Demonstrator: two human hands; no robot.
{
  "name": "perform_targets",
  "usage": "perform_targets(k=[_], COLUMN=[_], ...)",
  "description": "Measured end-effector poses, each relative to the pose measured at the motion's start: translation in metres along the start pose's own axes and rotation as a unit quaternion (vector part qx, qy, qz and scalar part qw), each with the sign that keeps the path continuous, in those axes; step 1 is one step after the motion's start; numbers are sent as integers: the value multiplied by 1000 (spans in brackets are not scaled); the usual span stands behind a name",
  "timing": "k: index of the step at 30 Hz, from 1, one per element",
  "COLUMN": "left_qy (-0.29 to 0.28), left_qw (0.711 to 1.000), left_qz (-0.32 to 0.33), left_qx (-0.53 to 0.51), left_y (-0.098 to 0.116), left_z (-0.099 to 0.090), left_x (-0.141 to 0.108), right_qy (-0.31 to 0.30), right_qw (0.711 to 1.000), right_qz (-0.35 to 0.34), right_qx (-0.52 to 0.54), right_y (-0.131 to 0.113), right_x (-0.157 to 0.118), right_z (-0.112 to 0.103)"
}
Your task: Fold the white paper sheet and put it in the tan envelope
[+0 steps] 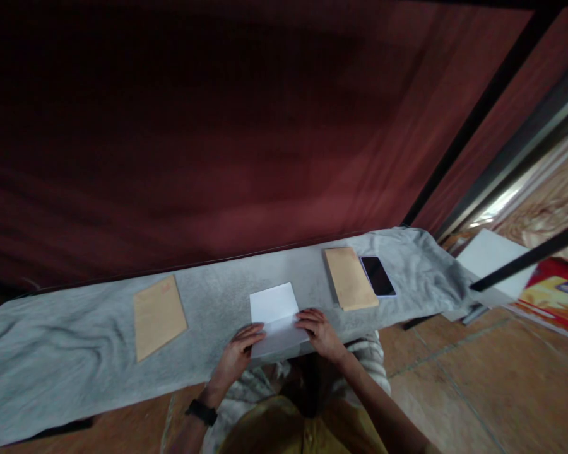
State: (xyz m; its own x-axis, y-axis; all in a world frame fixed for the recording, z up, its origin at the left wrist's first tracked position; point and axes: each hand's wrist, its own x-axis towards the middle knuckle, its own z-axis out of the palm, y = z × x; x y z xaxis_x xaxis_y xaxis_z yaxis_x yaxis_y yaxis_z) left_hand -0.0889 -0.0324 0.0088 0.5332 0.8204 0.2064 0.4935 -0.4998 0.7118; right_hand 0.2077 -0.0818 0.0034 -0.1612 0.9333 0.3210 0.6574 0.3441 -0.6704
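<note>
A white sheet of paper [274, 304] with a crease across its middle lies at the front of the grey cloth, its near half tilted toward me. My left hand [241, 345] pinches its left edge near the crease, thumb and fingers together. On the opposite edge my right hand [318, 331] grips the paper the same way, its fingers curled. To the right of the paper rests a stack of brown envelopes [351, 279], with a dark-screened phone [377, 276] beside it. Farther left, a single brown envelope [159, 317] lies flat on the cloth.
The long narrow bench is covered by a wrinkled grey cloth [85, 328]. A dark red curtain [246, 157] hangs behind it. Black metal bars [483, 113] stand at the right, near a white board [495, 258] and a red and yellow box [558, 293]. Below are floor tiles [454, 378].
</note>
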Motion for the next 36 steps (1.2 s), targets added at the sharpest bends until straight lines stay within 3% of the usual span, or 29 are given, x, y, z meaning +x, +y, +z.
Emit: perform_targets(k=[7, 11, 17, 27, 36], left_qy=[123, 177, 196, 67, 43], left_qw=[972, 957, 946, 905, 879], left_qz=[-195, -212, -259, -373, -412], left_qx=[-54, -84, 9, 195, 234], left_y=[21, 29, 31, 49, 55], left_z=[8, 15, 19, 8, 6], left_x=[23, 31, 30, 57, 66], right_qy=[24, 61, 81, 71, 69], right_qw=[994, 985, 974, 950, 938], right_qz=[97, 132, 153, 169, 162], right_qx=[-44, -90, -145, -253, -298], right_y=[-2, -4, -8, -17, -13], right_x=[20, 27, 30, 45, 53], right_z=[7, 17, 24, 27, 30])
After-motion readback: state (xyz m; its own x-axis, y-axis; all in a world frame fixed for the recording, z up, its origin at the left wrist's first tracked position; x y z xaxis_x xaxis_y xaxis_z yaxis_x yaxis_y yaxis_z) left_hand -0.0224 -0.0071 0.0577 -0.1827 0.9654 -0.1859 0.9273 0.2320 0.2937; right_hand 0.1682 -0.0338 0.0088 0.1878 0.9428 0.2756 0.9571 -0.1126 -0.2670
